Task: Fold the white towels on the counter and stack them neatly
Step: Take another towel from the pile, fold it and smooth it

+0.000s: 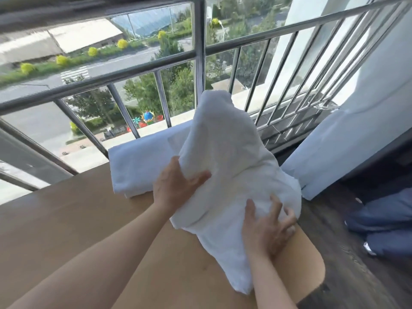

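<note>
Two bare hands on one crumpled white terry towel (225, 148), bunched up tall over the right end of the tan wooden counter (73, 230), its lower tail draped onto the board toward the front edge. Left hand (176, 186) clasping the left flank of the bundle, fingers laid across the front of the cloth, thumb up along the edge, a fold seemingly caught between. Right hand (267, 230) lower and nearer, fingers spread and curled into the plush at the bottom right, clutching a handful. Soft, limp and light by the look of it: no shape of its own, sagging wherever unsupported, thick enough to bulk up at each fold, not slippery, nothing to break. Best taken by two neighbouring corners or along one hemmed edge, shaken out flat, then doubled over on the counter; corners buried in the bunch at present, so probably a hunt for a hem first. Just behind the bundle, a folded white towel (138, 168) lying flat at the far edge of the counter, likely the base of the stack. Beyond, grey metal window bars (198, 63); to the right, a pale hanging curtain (334, 152), dark plank floor (334, 253) and a dark blue padded heap (383, 219).
</note>
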A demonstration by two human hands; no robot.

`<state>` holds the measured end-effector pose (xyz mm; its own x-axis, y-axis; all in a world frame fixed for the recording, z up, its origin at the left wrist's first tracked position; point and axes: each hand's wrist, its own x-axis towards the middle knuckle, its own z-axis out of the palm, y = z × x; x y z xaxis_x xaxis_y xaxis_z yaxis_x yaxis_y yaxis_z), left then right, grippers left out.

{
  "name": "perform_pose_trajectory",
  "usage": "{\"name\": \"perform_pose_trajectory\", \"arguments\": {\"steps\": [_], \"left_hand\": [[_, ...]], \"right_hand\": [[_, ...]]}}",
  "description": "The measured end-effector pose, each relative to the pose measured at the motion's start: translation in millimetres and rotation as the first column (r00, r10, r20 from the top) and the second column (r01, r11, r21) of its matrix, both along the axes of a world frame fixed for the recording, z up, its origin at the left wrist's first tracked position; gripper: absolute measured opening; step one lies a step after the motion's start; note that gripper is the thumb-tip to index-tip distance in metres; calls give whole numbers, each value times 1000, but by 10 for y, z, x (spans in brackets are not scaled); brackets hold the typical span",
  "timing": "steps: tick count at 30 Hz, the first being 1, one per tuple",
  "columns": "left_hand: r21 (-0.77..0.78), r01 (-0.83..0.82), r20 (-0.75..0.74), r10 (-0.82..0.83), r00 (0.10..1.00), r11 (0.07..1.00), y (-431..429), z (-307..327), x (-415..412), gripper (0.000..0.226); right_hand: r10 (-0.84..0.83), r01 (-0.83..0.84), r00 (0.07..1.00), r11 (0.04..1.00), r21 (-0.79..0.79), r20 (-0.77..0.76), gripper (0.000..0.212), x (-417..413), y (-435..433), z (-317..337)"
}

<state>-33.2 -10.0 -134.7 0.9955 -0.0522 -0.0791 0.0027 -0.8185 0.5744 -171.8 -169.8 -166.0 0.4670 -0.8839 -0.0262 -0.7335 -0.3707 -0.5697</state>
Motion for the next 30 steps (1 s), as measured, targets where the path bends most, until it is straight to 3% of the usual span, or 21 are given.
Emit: {"name": "perform_pose_trajectory", "arguments": {"steps": [4,11,19,25,30], "left_hand": [[-132,3,12,-2,1000,991,-40,1,-113,75],[-434,118,9,-127,992,893,-182,283,-437,38],[-501,161,74,-143,987,850,143,826,-872,40],[-503,82,149,-7,989,860,1080,1188,-1306,38],[-600,-74,129,187,974,797,2216,1277,-1871,49]], "right_hand": [[15,-17,995,1000,14,101,27,-20,-99,39],[49,-48,941,999,-13,334,31,-36,-84,538],[215,-167,874,975,-145,437,31,-248,418,1304],[399,-303,793,914,-269,461,31,-484,1293,1653],[555,-454,689,832,-320,466,32,-793,2364,1846]]}}
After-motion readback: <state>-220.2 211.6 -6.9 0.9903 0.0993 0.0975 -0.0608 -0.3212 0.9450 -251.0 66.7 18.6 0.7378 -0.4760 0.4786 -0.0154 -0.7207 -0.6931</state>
